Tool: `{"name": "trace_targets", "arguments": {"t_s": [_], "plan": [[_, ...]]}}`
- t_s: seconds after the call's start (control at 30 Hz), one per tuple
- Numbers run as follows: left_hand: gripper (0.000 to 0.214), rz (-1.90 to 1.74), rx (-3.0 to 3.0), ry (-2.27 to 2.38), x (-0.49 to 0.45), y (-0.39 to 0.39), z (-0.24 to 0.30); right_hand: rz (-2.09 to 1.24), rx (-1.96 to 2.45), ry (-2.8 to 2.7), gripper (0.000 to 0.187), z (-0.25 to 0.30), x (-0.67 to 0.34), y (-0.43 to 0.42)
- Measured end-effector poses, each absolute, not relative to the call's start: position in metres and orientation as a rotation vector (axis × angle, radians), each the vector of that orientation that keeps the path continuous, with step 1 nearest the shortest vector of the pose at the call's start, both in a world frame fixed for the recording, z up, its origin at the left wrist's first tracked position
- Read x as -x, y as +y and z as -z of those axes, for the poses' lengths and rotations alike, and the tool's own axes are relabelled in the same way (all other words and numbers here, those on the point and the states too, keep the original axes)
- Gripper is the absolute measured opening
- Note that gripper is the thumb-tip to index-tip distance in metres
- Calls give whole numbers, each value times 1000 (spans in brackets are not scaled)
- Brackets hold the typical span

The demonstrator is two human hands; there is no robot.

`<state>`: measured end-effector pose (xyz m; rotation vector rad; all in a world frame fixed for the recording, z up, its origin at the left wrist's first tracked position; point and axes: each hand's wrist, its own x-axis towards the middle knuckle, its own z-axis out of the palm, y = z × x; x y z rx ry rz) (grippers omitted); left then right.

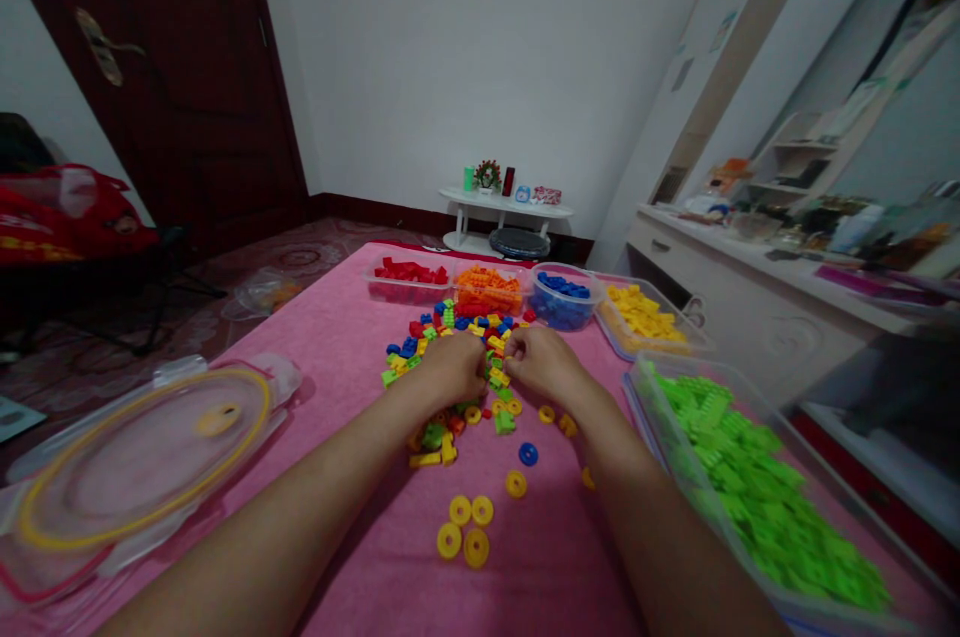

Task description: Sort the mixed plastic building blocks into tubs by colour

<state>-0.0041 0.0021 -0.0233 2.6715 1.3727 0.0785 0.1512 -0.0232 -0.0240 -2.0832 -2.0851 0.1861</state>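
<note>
A loose pile of mixed toy building bricks (412, 349) lies mid-table, in red, blue, yellow and green. My left hand (456, 367) reaches into the pile from the left, fingers curled down among the bricks; what they hold, if anything, is hidden. On the pile's right side my right hand (536, 357) has its fingers bent together at the bricks, and I cannot make out anything in them. Several yellow rings (476, 548) and one blue ring (529, 454) lie on the pink cloth nearer to me.
Along the back stand clear tubs of red bricks (409, 272), orange pieces (487, 287) and blue bricks (562, 287). Yellow bricks (645, 312) and green bricks (765, 487) fill containers on the right. Clear lids (150, 457) lie at the left. A white dresser (750, 267) stands beyond.
</note>
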Motion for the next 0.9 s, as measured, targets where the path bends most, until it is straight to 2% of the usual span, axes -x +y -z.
{"name": "trace_targets", "arguments": {"t_s": [0.23,0.4,0.47,0.53,0.63,0.7,0.8,0.9], "plan": [[23,-50,-2691,1183,11,7,15,-146,2068,-2229,27,40,-138,-23],[29,169,-2738,970,12,-8,5,-214,1938,-2240,24,43,-139,-23],[32,267,-2744,952,9,-17,0,-351,1842,-2038,24,41,-143,-21],[33,336,-2770,1014,6,-24,-6,-665,1663,-1685,26,34,-147,-20],[33,385,-2803,1109,1,-30,-11,-1211,1158,-1099,32,15,-148,-25],[32,379,-2805,1149,-2,-32,-12,-1451,845,-875,32,3,-147,-29],[27,383,-2791,1179,-3,-30,-9,-1513,791,-876,32,-3,-147,-34],[21,370,-2756,1160,-1,-24,-3,-1368,1209,-1342,22,4,-155,-36]]}}
